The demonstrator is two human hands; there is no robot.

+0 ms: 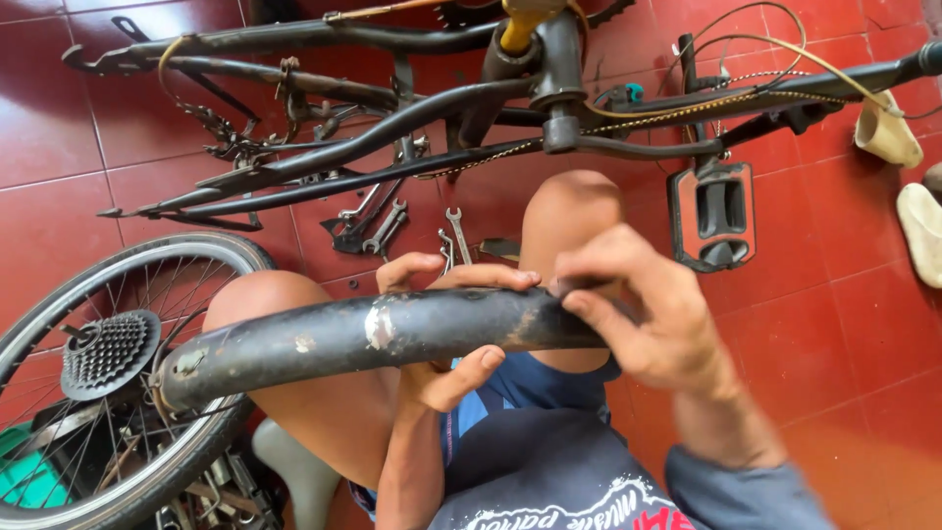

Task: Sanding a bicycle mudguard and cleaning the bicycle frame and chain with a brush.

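Observation:
A black rubber inner tube [334, 339] with worn pale spots stretches across my lap, over my bare knees. My left hand [446, 324] wraps around the tube from below, thumb under and fingers over it. My right hand [638, 314] pinches the tube's right end between thumb and fingertips; whether it holds a small piece there is hidden by the fingers.
A black bicycle frame [392, 123] lies upside down on the red tiled floor [844, 324], its pedal [711, 216] at right. A wheel with a cassette [108, 348] leans at lower left. Wrenches [456, 231] lie on the tiles beyond my knees. Pale sandals [917, 231] sit at far right.

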